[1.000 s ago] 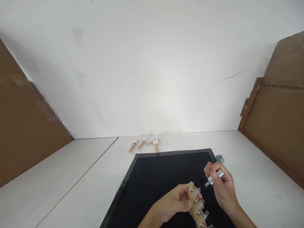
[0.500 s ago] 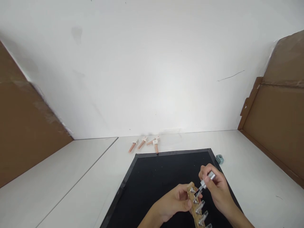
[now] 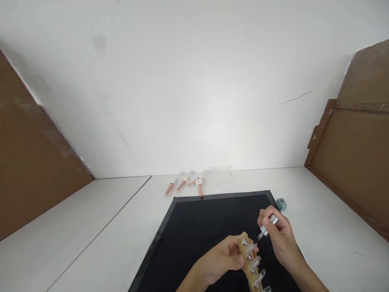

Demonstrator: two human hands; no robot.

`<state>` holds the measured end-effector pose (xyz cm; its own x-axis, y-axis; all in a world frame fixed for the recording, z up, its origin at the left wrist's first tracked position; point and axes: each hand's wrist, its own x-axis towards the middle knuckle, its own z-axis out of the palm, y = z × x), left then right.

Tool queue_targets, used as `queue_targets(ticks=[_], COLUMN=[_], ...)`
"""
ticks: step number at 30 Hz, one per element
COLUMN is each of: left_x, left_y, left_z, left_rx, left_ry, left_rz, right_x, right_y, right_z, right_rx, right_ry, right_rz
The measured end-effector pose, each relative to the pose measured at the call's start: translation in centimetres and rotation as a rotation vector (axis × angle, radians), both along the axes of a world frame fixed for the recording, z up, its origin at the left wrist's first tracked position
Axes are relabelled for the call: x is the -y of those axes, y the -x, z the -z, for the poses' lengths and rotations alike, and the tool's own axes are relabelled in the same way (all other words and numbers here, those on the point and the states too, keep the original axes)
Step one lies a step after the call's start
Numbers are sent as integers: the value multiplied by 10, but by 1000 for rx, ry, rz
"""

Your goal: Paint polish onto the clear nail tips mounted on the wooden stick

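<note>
My left hand (image 3: pixel 223 259) grips a narrow wooden nail-tip holder (image 3: pixel 252 271) near its far end, thumb on top. Along the holder sit metal studs, several of them bearing clear nail tips (image 3: pixel 255 264) that point to the right. My right hand (image 3: pixel 278 237) pinches the silver cap of a nail polish brush (image 3: pixel 268 225) and slants it down to the left. The brush's dark tip is at the outer end of the clear nail tip nearest the top; I cannot tell whether it touches. Both hands are above a black mat (image 3: pixel 188 235).
A small grey-green bottle (image 3: pixel 281 204) stands by the mat's far right corner. Several pinkish rods with white blocks (image 3: pixel 199 186) lie beyond the mat's far edge. Brown cardboard panels (image 3: pixel 36 154) flank the white table, and a white wall (image 3: pixel 197 81) rises behind.
My right hand has moved slightly right, drawing the brush from near the stud outward to the nail tip's end. The left hand and holder have barely moved.
</note>
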<state>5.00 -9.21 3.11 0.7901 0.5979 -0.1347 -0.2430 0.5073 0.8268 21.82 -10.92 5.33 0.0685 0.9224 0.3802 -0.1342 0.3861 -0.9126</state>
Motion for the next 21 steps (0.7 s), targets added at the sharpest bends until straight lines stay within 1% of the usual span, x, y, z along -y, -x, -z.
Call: queue_targets(ticks=[10,15,21], left_x=[3,2,4], left_y=[4,1,-2], left_z=[-4,-7,-7], left_rx=[-42,-66,-34], left_ry=[-19,0,39], left_rz=[30,35,22], right_x=[0,4,7], right_y=[1,4,6], right_z=[-5,-12,-21], right_rx=[25,102,191], right_ry=[-74,-129,-151], right_rz=[75,66,73])
